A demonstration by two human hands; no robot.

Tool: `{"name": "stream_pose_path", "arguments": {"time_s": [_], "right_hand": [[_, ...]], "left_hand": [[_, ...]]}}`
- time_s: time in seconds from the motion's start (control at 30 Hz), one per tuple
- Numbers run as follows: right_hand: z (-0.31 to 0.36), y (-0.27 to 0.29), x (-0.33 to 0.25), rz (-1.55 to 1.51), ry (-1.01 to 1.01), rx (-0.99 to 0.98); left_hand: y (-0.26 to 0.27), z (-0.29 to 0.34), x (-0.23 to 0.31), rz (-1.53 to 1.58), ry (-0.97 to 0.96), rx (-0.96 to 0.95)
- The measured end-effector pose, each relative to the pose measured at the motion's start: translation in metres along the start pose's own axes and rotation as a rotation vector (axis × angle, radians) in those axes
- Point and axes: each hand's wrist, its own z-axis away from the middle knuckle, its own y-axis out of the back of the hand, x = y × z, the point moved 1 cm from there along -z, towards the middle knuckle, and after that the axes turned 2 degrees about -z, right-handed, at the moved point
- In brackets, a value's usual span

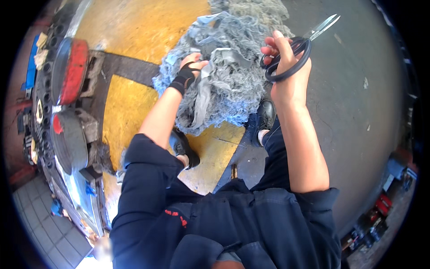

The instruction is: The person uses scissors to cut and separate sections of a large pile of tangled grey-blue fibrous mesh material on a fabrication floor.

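Observation:
A big heap of frayed grey and pale blue cloth (228, 85) lies on the floor in front of my feet. My left hand (190, 69), with a black wrist wrap (181, 81), is closed on the cloth at the heap's left side; its fingertips are partly hidden. A loose grey strip (202, 101) hangs down just beside it. In my raised right hand (291, 67) is a pair of scissors (304, 46) with large black loop handles. Their bright blades point up and to the right, away from the heap, with the tips slightly parted.
Yellow painted blocks (130, 107) mark the dark floor under and left of the heap. Farther left stand a red and grey round part (74, 71) and another grey disc (71, 141) beside rough blocks. Assorted items (376, 219) line the right edge. My black shoes (266, 116) flank the cloth.

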Motion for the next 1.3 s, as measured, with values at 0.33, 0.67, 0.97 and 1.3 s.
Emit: {"name": "stream_pose_path", "arguments": {"time_s": [0.33, 0.67, 0.97, 1.3], "right_hand": [[-0.004, 0.01, 0.005, 0.381, 0.137, -0.092], [-0.011, -0.003, -0.012, 0.866, 0.329, -0.468], [-0.018, -0.005, -0.026, 0.569, 0.506, -0.258], [0.032, -0.012, -0.021, 0.802, 0.703, -0.458]], "left_hand": [[-0.04, -0.038, -0.004, -0.015, -0.167, 0.069], [0.132, 0.081, 0.193, 0.37, -0.256, -0.351], [0.264, 0.099, 0.268, -0.385, -0.75, 0.103], [0.153, 0.151, 0.121, 0.587, 0.171, -0.048]]}}
